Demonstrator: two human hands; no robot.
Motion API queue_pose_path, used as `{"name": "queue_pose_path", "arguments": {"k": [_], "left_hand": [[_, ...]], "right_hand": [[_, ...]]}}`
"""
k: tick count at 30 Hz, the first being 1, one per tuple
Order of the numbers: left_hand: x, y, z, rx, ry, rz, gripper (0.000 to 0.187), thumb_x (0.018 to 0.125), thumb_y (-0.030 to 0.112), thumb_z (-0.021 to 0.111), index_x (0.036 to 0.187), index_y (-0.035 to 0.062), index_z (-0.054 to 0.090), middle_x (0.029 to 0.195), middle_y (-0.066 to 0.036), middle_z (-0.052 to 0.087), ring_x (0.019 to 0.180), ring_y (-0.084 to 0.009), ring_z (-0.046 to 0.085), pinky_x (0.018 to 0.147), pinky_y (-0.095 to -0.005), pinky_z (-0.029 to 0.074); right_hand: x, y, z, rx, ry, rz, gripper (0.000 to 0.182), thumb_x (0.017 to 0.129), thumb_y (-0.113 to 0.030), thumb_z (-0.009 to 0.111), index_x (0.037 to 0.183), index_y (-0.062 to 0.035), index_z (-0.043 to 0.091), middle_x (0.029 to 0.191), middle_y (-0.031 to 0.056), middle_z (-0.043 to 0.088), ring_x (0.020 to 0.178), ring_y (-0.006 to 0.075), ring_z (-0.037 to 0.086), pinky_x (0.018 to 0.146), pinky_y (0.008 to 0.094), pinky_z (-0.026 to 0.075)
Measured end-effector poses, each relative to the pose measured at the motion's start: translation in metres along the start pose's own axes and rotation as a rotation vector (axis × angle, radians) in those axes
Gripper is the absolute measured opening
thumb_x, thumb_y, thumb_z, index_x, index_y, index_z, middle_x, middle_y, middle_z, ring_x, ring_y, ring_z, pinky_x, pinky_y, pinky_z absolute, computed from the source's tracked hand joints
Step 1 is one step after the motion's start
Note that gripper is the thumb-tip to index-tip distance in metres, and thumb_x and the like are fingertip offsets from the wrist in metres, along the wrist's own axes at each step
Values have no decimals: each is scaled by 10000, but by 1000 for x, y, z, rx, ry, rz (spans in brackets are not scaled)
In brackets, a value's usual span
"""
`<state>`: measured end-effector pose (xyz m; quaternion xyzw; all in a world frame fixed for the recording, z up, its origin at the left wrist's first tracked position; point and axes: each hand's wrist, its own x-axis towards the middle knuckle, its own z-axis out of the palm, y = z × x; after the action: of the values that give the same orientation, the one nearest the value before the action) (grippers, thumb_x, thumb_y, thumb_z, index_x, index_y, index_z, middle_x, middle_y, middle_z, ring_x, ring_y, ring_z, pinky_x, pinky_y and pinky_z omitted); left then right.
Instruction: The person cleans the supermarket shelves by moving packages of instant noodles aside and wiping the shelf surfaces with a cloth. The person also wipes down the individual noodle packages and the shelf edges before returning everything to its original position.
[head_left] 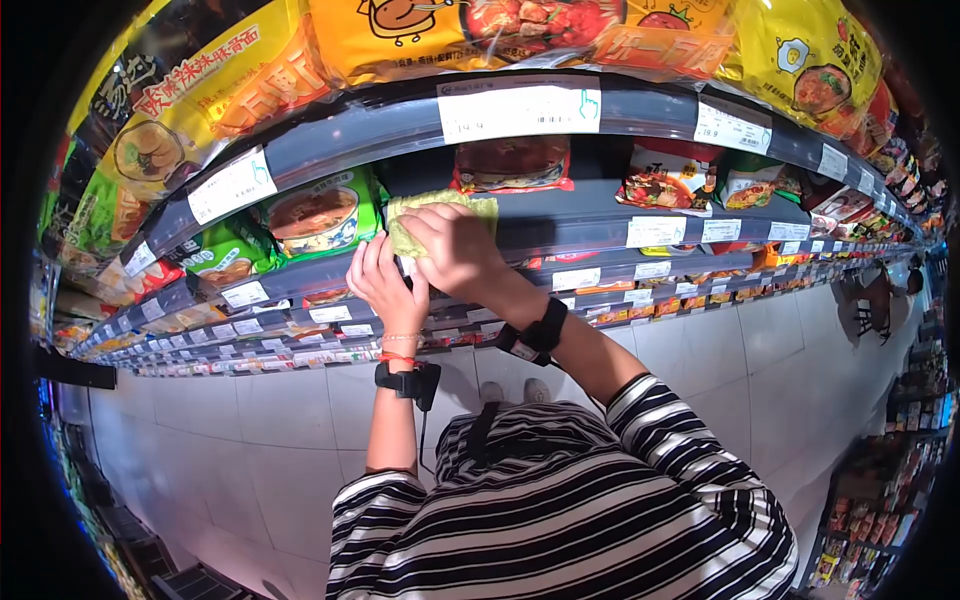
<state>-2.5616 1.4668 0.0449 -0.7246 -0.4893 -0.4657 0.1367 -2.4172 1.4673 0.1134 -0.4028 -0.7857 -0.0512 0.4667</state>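
Observation:
A yellow-green cloth [480,208] lies bunched on the grey shelf, under my right hand [450,245]. The fingers of that hand are curled over the cloth and press it down. Just to the left and nearer to me, my left hand [385,283] rests at the shelf's front edge, fingers reaching over it and thumb apart. A small white piece, perhaps a label, shows between the two hands; most of it is hidden. Beside my left hand stands a green noodle packet [318,215]. Behind the cloth sits a red noodle packet [513,163].
Above my hands, an upper shelf with price tags [520,107] juts out, carrying large yellow noodle packs [400,35]. More red packets [667,178] stand to the right. Lower shelves run below. Pale floor tiles [270,410] lie behind me, and a person [878,295] is far right.

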Motion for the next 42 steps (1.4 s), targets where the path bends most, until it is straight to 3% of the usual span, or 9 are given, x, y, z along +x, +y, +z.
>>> {"name": "queue_pose_path", "arguments": {"k": [6,11,15,17,23,26,33,39,42], "left_hand": [[1,3,-2,13,-28,-7,514,785,225,524,1287,116,520,1319,-88,478,1279,-313,356,1078,-484,207],[0,2,1,0,-9,-9,528,766,194,528,1289,121,521,1318,-81,479,1284,-310,353,1081,-481,206],[-1,4,1,2,-8,-17,535,755,180,530,1287,119,521,1317,-87,479,1289,-314,355,1084,-483,204],[1,3,1,-3,-3,-21,535,753,177,529,1285,118,521,1318,-90,479,1290,-318,356,1085,-486,202],[-4,0,6,-3,14,-15,509,783,211,512,1273,74,507,1320,-119,472,1295,-338,349,1087,-499,198],[-9,-6,14,-1,44,-8,497,815,247,496,1268,43,492,1323,-143,464,1296,-350,347,1086,-505,200],[-6,-2,8,14,6,-9,489,846,281,485,1272,42,498,1331,-133,466,1293,-348,354,1083,-502,210],[-7,-2,6,13,-11,-14,509,821,250,486,1290,54,500,1342,-118,465,1303,-346,348,1093,-508,203],[-8,-2,5,22,-26,-13,520,807,250,497,1286,48,496,1340,-128,460,1308,-352,342,1093,-517,201]], "right_hand": [[-36,34,-66,-134,-125,216,393,665,-82,636,1057,-80,633,1036,122,672,1085,307,596,924,424,458],[-66,56,-129,-317,-66,206,405,628,-61,616,1032,-48,631,1084,117,654,1078,303,582,948,419,429],[-58,43,-107,-344,-37,263,419,606,-67,636,1024,-52,626,1046,106,652,1016,308,590,934,413,430],[-53,37,-82,-101,31,262,417,609,-94,665,1023,-68,621,1022,110,648,1017,301,587,928,414,432],[-4,7,3,-60,-20,-8,382,682,-154,632,1037,-12,641,968,141,662,956,305,611,858,417,466],[16,1,9,3,-145,83,410,697,-169,611,1056,27,620,988,163,659,945,314,614,852,416,470],[16,3,23,-129,-8,121,341,701,-159,605,972,45,633,1008,196,658,936,320,635,858,407,496],[40,2,31,-236,-351,334,320,681,-164,629,942,21,630,945,173,651,923,302,642,848,382,502],[27,9,37,-211,0,167,318,681,-165,639,943,16,634,952,163,641,940,300,631,859,390,491]]}}
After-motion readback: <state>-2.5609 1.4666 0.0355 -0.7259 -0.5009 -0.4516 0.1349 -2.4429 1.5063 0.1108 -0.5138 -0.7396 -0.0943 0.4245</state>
